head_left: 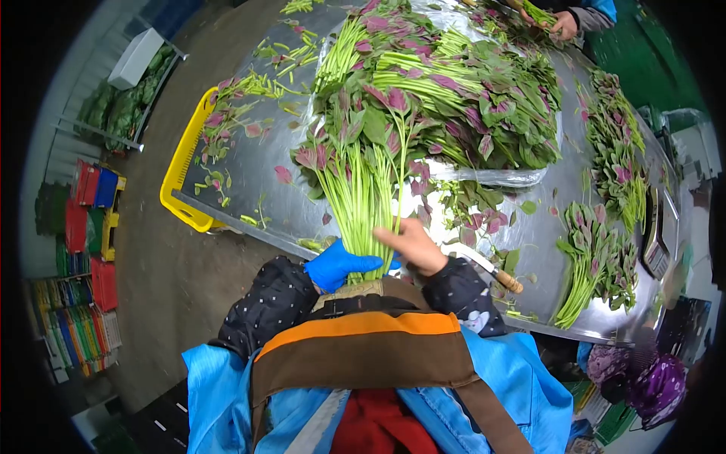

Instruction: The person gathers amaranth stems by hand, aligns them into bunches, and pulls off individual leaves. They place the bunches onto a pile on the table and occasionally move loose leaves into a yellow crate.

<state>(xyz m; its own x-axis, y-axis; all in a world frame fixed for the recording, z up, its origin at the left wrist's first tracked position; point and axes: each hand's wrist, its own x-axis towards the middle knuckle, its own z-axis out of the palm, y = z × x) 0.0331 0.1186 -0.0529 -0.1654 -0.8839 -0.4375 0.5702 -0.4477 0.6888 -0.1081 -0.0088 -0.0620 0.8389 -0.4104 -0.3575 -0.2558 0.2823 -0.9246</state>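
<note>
A bunch of red-and-green amaranth [354,189] stands in front of me, leaves pointing away and pale green stems toward my body. Around the lower stems, my left hand [336,265] in a blue glove is closed, its fingertips showing on the far side. My right hand [414,246], bare, is at the right side of the same stems, with its fingers on them; it is slightly blurred. One taller stem at the bunch's right edge runs down to these fingers. Just right of my right hand lies a knife [484,267] with a wooden handle.
A large amaranth pile [484,113] lies on plastic on the metal table [253,170]. Tied-looking bunches [594,261] line the right side near a scale [659,238]. A yellow crate [178,178] adjoins the left edge. At the top right, another person's hand [563,26] holds stems.
</note>
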